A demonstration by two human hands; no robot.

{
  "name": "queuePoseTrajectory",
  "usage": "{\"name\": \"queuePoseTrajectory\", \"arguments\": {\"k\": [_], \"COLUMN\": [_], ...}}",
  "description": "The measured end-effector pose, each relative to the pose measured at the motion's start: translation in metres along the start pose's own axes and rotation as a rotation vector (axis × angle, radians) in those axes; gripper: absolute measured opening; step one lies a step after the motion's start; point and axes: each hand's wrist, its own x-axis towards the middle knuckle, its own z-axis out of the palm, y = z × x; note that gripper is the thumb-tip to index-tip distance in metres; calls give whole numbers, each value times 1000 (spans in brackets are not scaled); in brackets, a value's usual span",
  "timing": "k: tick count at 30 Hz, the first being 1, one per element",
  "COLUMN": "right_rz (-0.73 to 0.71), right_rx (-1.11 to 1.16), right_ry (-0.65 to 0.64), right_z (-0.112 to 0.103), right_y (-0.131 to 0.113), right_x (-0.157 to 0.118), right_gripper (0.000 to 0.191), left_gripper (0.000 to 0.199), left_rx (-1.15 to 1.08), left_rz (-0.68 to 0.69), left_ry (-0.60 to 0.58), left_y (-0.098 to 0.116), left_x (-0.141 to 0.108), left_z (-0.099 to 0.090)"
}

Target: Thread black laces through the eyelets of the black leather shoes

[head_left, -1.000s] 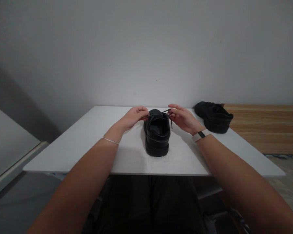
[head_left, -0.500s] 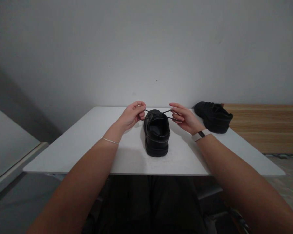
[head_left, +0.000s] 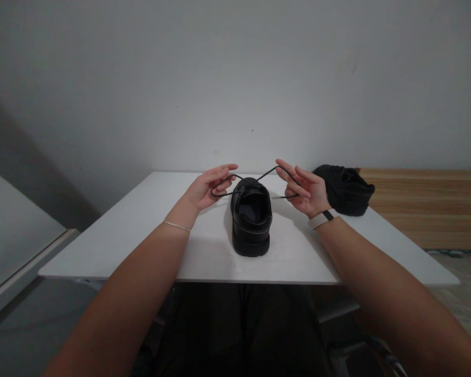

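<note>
A black lace-up shoe (head_left: 251,241) stands on the white table, heel toward me. To its left, my left hand (head_left: 204,189) has fingers bent around one end of the black shoelace (head_left: 267,173), which makes a loop over the fingers and runs back to the shoe. On the other side my right hand (head_left: 308,191) holds the other lace end, with the index finger raised under it. That lace rises from the shoe, passes over the fingertip and bends back through the lower fingers, its tip pointing at the shoe.
A second black shoe (head_left: 345,191) stands at the right back edge of the table (head_left: 121,235), near my right wrist. A wood-grain panel (head_left: 427,209) is beyond the table on the right. The grey wall (head_left: 235,94) rises directly behind the table.
The lace, pulled fairly straight before, now hangs slacker and curves around the fingers of both hands. My right index finger has lifted the lace higher. The shoe has hardly moved.
</note>
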Motion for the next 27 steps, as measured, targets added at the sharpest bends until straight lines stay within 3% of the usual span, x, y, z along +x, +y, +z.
{"name": "queuePoseTrajectory", "arguments": {"k": [6,10,13,19,23,27], "right_rz": [-68,11,47,37,59,52], "right_rx": [-81,21,61,1,-106,-158], "right_ry": [96,-38,-171,-177,-95,-129], "right_z": [-6,-3,-1,1,7,12], "right_y": [-2,0,2,7,19,28], "right_x": [0,-1,-2,2,7,8], "right_gripper": [41,23,13,26,28,28], "left_gripper": [34,19,31,30,20,18], "left_rx": [27,-24,26,348,357,372], "left_rz": [3,17,25,100,36,-80], "left_ry": [0,1,-7,74,127,118], "left_y": [5,4,1,-10,-17,-20], "left_x": [-5,-3,0,7,11,11], "left_z": [-3,-4,-6,-9,-13,-13]}}
